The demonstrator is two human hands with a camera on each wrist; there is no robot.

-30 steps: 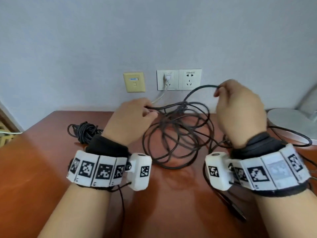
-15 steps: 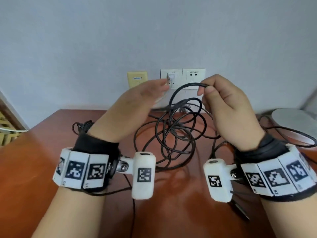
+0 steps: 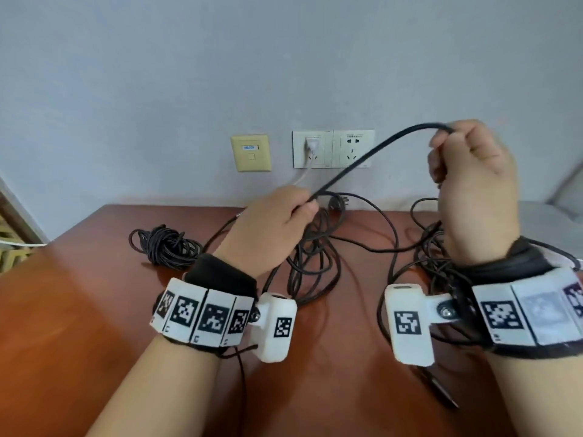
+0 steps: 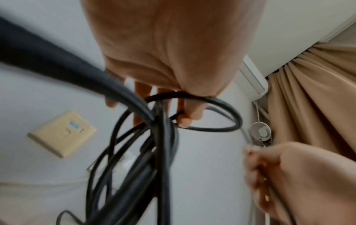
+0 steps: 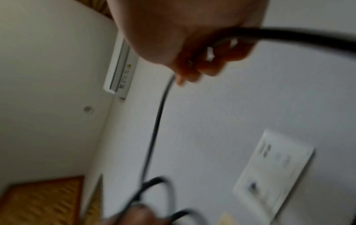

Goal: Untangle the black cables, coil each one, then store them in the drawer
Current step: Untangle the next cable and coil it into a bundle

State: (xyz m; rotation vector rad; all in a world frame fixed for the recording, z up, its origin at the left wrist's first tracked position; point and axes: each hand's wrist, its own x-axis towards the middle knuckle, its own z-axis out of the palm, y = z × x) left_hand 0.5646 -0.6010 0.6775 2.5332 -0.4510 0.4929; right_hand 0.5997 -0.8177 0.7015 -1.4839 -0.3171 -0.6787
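Far left on bench [image 3: 79, 310], one coiled bundle [image 3: 167, 246] already done; left hand [image 3: 268, 230] grips gathered loops of black cable [image 3: 362, 159]; right hand [image 3: 473, 184] fisted round its taut span, raised; step: coiling; next, likely bring span back to left as another loop; drawer unseen.

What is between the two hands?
A stretch of black cable runs through the air from the left hand up to the right hand, which both grip it. The head view shows it best, in front of the sockets.
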